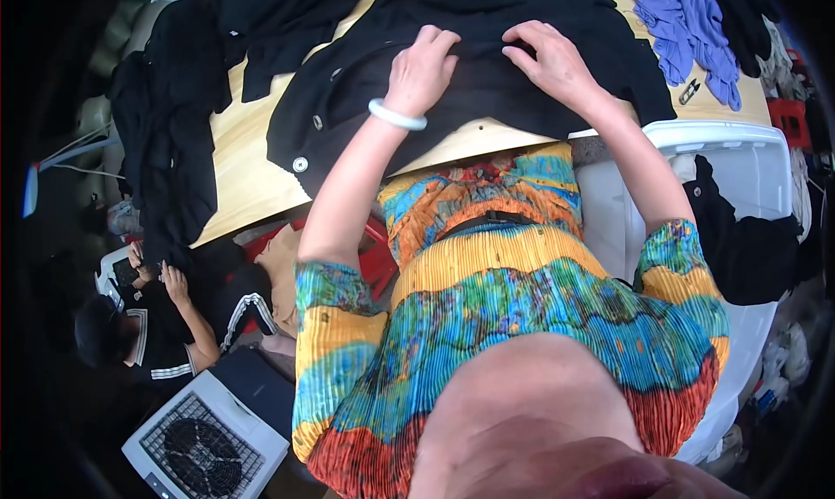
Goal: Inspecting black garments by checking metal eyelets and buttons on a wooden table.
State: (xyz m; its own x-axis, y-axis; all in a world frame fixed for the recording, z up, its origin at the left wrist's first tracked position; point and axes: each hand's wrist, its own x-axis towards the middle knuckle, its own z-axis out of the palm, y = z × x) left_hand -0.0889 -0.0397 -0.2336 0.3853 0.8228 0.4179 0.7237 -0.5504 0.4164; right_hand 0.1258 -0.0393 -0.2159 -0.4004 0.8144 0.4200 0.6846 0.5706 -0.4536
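Note:
A black garment (348, 107) lies spread over the light wooden table in front of me, its lower edge curving near the table's front. Small buttons run along its left part, with a white round button (300, 164) at the corner. My left hand (424, 71), a pale bangle at its wrist, is over the middle of the cloth. Its fingers are bent, with a gap between thumb and forefinger. To its right, my right hand (550, 62) is likewise bent over the cloth, thumb and forefinger apart. Neither hand shows a fold of fabric between its fingers.
More black garments (170, 107) hang over the table's left side. Purple cloth (683, 29) lies at the far right, beside small thread snips (690, 92). A white plastic bin (739, 138) with black cloth stands at my right. A co-worker (156, 334) sits lower left near a fan (204, 442).

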